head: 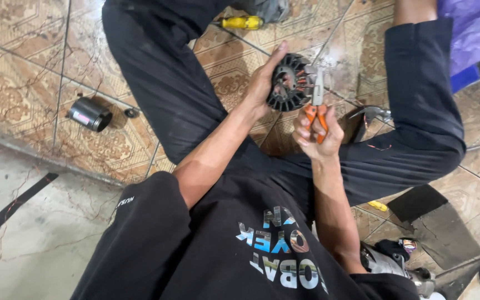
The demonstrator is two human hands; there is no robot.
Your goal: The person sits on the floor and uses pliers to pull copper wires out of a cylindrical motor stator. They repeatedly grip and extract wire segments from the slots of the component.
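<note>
I'd keep my left hand (262, 83) gripping the coil ring (288, 82) steady while my right hand (318, 135), clenched on the pliers (316, 100), seemingly pulls wire at the ring's edge.

Black cylinder (89, 114) on tiled floor (23, 50), yellow-handled screwdriver (242, 23), hammer (372, 114) nr leg.

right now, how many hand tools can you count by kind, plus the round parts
pliers with orange handles, in the right hand: 1
hammer on the tiles: 1
yellow-handled screwdriver: 1
black ring-shaped stator, in the left hand: 1
dark cylinder on the floor: 1
total: 5
</note>
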